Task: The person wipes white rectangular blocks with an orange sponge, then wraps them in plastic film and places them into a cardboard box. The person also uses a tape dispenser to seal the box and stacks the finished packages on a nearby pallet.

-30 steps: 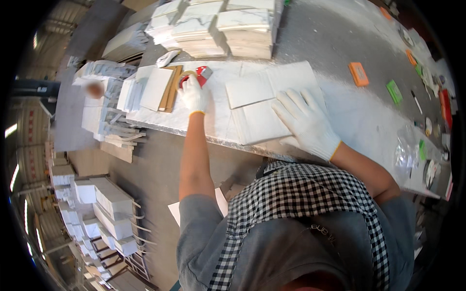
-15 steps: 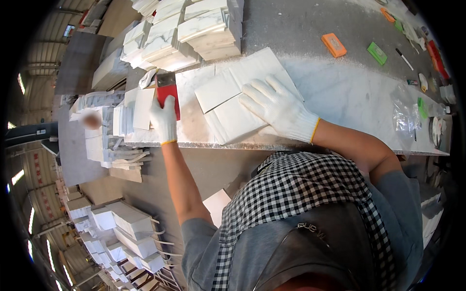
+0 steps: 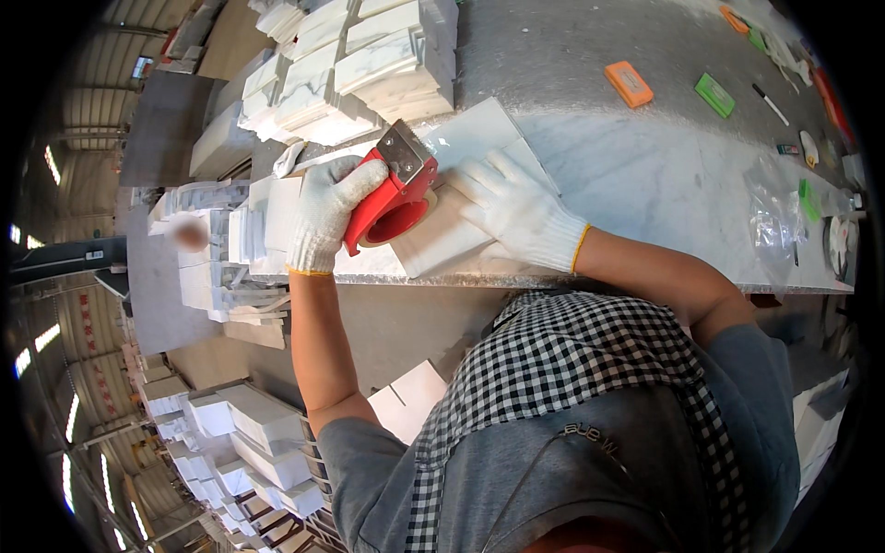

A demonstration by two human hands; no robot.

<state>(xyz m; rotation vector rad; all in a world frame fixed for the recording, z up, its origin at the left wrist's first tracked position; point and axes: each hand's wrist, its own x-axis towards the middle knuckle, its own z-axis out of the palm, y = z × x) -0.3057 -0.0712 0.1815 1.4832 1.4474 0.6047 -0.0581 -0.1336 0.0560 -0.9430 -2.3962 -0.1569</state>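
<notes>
My left hand, in a white knit glove, grips a red tape dispenser with a metal head and a roll of tape in it. The dispenser is held tilted over the left part of a flat white carton and hides some of it. My right hand, gloved the same way, lies flat on that carton with its fingers stretched out. The carton rests at an angle on a marble-patterned slab near the bench's front edge.
Stacks of veined white tiles stand at the back left. An orange block, a green block and a marker lie at the back right. Clear plastic sits at the right end. White cartons are stacked at the lower left.
My left hand has lifted the red tape dispenser off the bench and brought it right, over the carton. My right hand stays on the carton, shifted slightly left.
</notes>
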